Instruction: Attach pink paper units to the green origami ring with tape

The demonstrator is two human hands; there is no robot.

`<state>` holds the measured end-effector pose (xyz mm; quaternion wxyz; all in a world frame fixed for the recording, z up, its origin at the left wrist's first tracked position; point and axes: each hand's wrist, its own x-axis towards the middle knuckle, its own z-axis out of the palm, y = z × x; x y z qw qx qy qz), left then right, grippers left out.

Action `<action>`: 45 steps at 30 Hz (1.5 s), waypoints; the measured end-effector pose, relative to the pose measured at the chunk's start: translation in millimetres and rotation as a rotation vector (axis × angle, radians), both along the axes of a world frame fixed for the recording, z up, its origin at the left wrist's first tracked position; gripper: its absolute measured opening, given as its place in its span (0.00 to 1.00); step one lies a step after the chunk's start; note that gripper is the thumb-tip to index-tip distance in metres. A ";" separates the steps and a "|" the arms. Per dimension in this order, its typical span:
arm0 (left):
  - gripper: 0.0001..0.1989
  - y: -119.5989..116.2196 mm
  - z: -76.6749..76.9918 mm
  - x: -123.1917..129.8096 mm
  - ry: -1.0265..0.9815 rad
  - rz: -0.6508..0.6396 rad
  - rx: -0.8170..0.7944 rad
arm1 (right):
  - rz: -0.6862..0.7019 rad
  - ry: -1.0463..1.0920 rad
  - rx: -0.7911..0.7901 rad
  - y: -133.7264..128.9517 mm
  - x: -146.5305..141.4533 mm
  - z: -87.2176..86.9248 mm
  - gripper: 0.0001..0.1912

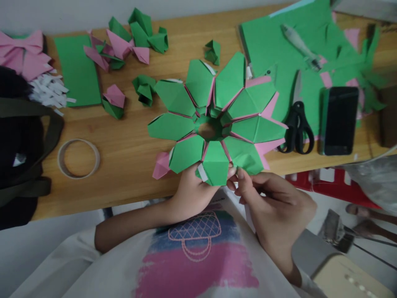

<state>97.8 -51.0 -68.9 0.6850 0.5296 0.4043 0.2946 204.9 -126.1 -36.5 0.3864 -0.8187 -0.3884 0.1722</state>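
Observation:
A ring-shaped folded-paper flower (189, 155) with several green petals and pink paper between them is held up near the table's front edge. A round hole shows at its centre. From below, my left hand (195, 192) grips the near side of the flower, its fingers mostly hidden under the petals. With thumb and fingertips, my right hand (276, 207) pinches the lower edge of a near-right petal. A small white strip (202, 172) sticks to the nearest petal. A pink folded piece (161, 165) lies just left of my left hand.
Black scissors (298, 124), a phone (339, 120) and a craft knife (300, 46) lie at right by green sheets (263, 45). At left are a tape roll (62, 159), white strips (48, 91), a dark bag (21, 153) and folded pieces (119, 43).

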 end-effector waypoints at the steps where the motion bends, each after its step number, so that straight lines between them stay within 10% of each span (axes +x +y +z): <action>1: 0.05 0.0 -0.1 0.1 -0.003 -0.009 -0.020 | 0.001 0.001 0.001 0.0 0.0 -0.1 0.11; 20: 0.08 -5.3 4.4 6.6 -0.004 0.051 0.041 | 0.002 0.179 0.094 -3.6 0.1 -5.3 0.10; 29: 0.14 -2.6 8.1 8.0 -0.093 -0.008 -0.083 | 0.030 0.620 0.265 -5.8 1.5 -20.1 0.10; 45: 0.16 -3.0 5.9 8.0 -0.140 -0.003 -0.148 | 0.060 0.554 0.325 -7.2 2.2 -23.2 0.08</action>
